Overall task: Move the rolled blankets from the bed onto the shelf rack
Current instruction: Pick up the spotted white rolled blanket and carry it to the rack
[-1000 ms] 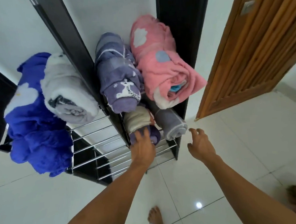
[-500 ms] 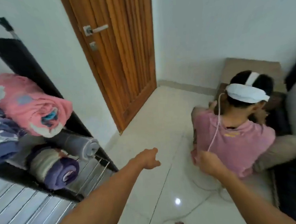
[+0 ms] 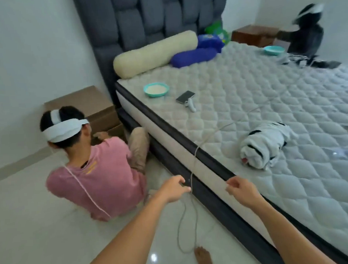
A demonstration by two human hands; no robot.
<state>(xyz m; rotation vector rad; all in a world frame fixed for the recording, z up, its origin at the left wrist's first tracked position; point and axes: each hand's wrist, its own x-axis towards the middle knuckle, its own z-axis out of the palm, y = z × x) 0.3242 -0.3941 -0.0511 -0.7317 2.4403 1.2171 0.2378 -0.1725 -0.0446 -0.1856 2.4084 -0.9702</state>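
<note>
A rolled white blanket with black stripes (image 3: 265,144) lies on the quilted mattress of the bed (image 3: 290,108), near its front edge. My left hand (image 3: 173,190) hovers over the floor beside the bed frame, fingers loosely curled, holding nothing. My right hand (image 3: 241,190) is at the mattress edge, below and left of the striped blanket, fingers curled and empty. The shelf rack is out of view.
A person in a pink shirt (image 3: 98,175) sits on the floor left of the bed by a cardboard box (image 3: 90,104). A white cable (image 3: 194,171) hangs from the mattress to the floor. On the bed lie a teal bowl (image 3: 156,89), a phone (image 3: 185,97), a cream bolster (image 3: 154,53) and blue pillows (image 3: 197,56). Another person (image 3: 305,36) is at the far side.
My view has swung right from the shelf rack, past the door, to the bed. Both hands left the rack and now reach toward the bed edge, empty.
</note>
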